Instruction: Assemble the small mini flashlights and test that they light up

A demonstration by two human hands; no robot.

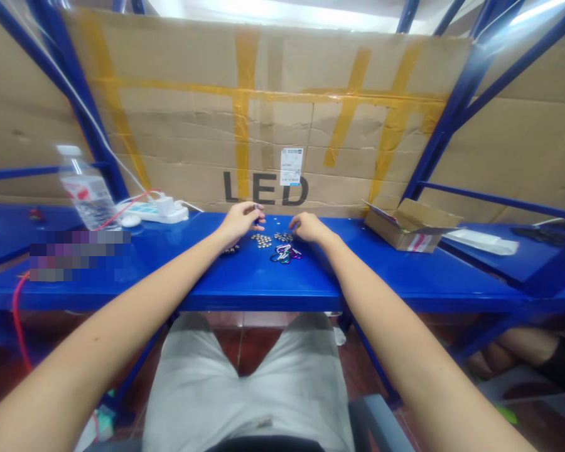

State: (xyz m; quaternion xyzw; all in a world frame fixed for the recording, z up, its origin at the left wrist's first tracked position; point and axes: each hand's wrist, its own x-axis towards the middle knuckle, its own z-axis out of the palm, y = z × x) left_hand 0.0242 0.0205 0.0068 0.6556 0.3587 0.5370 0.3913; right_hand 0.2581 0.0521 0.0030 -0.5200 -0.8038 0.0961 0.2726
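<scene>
Both my arms reach forward over a blue metal shelf point(245, 282). My left hand point(241, 220) is closed in a pinch on a small dark piece held just above the shelf. My right hand point(307, 226) rests curled on the shelf beside a heap of small silver rings point(262, 240); what its fingers hold is hidden. A second cluster of rings point(283, 236) lies by it. Coloured carabiner clips point(285, 253) lie just in front of the rings. A few dark small parts point(230, 250) sit near my left wrist.
An open cardboard box point(407, 224) stands at the right. A clear water bottle point(87, 191) and a white power strip point(155, 209) with cables are at the left. A taped cardboard wall marked LED point(263, 113) backs the shelf. Blue frame struts cross both sides.
</scene>
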